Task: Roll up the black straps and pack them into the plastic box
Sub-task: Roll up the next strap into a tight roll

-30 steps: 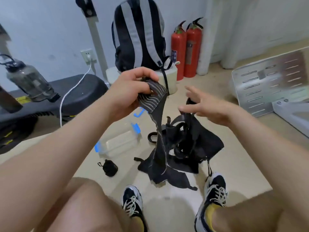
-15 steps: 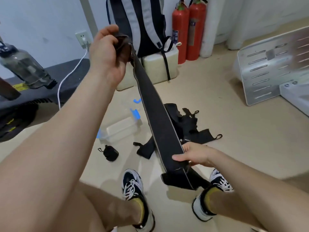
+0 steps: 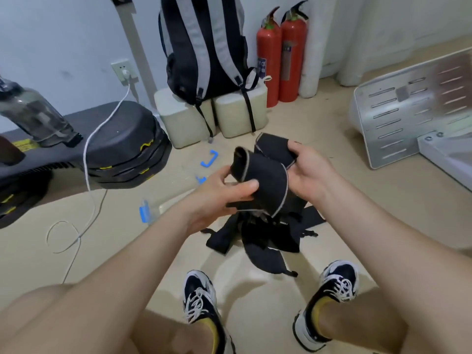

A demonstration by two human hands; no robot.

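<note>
A wide black strap (image 3: 265, 175) with a pale edge is held folded in front of me, above the floor. My left hand (image 3: 219, 198) pinches its near fold between thumb and fingers. My right hand (image 3: 310, 169) grips the strap's far end. A loose pile of black straps (image 3: 268, 236) lies on the floor below my hands, between my shoes. The clear plastic box (image 3: 155, 209) with blue clips sits on the floor to the left, mostly hidden behind my left forearm.
A loose blue clip (image 3: 210, 158) lies on the floor beyond my hands. A striped backpack (image 3: 204, 47) rests on two pale blocks by the wall, next to two red fire extinguishers (image 3: 281, 57). A white cable (image 3: 89, 162) crosses stacked black cases at left; a metal panel (image 3: 408, 108) lies right.
The strap was stretched long between my raised left hand and lowered right hand. Now both hands have come together at mid height and the strap is folded between them.
</note>
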